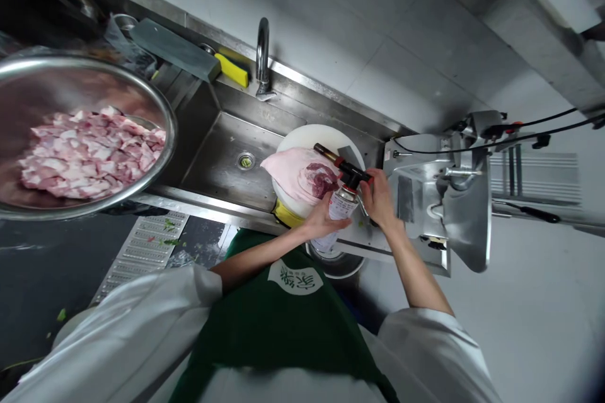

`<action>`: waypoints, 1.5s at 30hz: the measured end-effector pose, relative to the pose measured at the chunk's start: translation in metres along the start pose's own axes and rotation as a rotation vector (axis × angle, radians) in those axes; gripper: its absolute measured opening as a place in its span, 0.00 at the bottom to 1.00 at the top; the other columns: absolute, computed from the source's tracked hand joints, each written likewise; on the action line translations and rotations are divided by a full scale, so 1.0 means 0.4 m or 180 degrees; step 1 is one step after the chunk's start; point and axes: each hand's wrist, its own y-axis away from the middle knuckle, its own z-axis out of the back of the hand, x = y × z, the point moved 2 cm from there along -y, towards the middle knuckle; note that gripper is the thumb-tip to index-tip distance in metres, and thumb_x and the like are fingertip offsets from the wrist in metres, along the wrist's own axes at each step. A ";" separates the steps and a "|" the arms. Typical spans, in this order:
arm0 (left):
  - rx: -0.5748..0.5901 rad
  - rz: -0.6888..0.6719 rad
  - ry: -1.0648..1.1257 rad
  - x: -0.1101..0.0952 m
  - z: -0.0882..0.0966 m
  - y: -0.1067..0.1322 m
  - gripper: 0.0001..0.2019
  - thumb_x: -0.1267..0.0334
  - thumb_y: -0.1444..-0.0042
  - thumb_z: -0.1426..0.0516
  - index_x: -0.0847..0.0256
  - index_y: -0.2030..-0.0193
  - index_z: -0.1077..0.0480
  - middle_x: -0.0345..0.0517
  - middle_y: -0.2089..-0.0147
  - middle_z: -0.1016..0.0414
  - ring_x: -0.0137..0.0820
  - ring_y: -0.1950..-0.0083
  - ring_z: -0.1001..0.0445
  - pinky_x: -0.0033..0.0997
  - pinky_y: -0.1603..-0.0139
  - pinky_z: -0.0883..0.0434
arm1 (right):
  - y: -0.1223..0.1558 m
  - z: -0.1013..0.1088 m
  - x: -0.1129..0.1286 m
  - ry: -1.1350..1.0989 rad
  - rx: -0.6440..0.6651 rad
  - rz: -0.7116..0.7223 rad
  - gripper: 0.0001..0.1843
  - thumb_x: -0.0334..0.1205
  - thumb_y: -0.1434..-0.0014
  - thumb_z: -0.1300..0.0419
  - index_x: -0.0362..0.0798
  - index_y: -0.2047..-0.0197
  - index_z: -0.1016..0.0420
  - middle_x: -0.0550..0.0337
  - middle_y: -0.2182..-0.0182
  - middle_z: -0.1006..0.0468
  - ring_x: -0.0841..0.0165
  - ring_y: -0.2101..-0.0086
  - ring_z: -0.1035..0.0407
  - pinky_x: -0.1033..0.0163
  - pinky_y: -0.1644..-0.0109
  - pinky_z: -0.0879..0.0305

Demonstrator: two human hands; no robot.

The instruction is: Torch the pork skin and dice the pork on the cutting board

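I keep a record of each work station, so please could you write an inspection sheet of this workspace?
Surface: round white flat board at right end of rectangular stainless-steel sink.
Job's things: pale-skinned raw meat piece with red cut face on board; pale printed cylindrical canister with black torch head; no flame seen.
Clutter: green leafy scraps on slotted grey metal grating.
Hands: left hand around canister; right hand at torch head's rear, exact grip unclear.
Cables: two black cables at silver metal machine right of sink.
Surroundings: large round steel bowl of chopped pink meat at left; curved chrome tap; pale tiled wall.
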 end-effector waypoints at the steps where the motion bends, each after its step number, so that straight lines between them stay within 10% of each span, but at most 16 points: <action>1: -0.0054 -0.0081 0.0030 0.004 -0.005 -0.001 0.39 0.58 0.53 0.26 0.62 0.36 0.35 0.57 0.41 0.25 0.49 0.38 0.26 0.55 0.34 0.31 | 0.002 -0.016 0.009 -0.0384 0.0040 -0.0284 0.27 0.65 0.34 0.45 0.50 0.49 0.26 0.47 0.54 0.20 0.53 0.53 0.25 0.46 0.48 0.27; 7: -0.0088 -0.0078 0.0767 0.016 -0.019 -0.011 0.44 0.53 0.51 0.28 0.63 0.32 0.41 0.59 0.42 0.23 0.47 0.41 0.23 0.53 0.36 0.29 | -0.020 -0.151 0.081 -0.2470 0.0740 -0.1657 0.39 0.76 0.41 0.45 0.50 0.49 0.21 0.51 0.62 0.15 0.52 0.55 0.19 0.49 0.55 0.21; 15: -0.0432 0.0287 0.1015 0.008 0.011 0.000 0.38 0.54 0.53 0.26 0.62 0.38 0.35 0.53 0.48 0.20 0.42 0.46 0.20 0.48 0.39 0.27 | -0.072 -0.203 0.093 -0.2649 0.1178 -0.2139 0.35 0.76 0.49 0.35 0.49 0.61 0.19 0.51 0.66 0.14 0.55 0.62 0.17 0.54 0.61 0.20; 45: -0.1094 0.0071 0.2202 -0.040 0.074 -0.009 0.33 0.44 0.55 0.27 0.61 0.51 0.31 0.46 0.60 0.19 0.37 0.64 0.19 0.46 0.55 0.20 | -0.210 -0.305 0.245 -0.1841 0.1922 -0.1909 0.31 0.70 0.50 0.29 0.48 0.65 0.20 0.51 0.67 0.15 0.53 0.67 0.18 0.53 0.69 0.22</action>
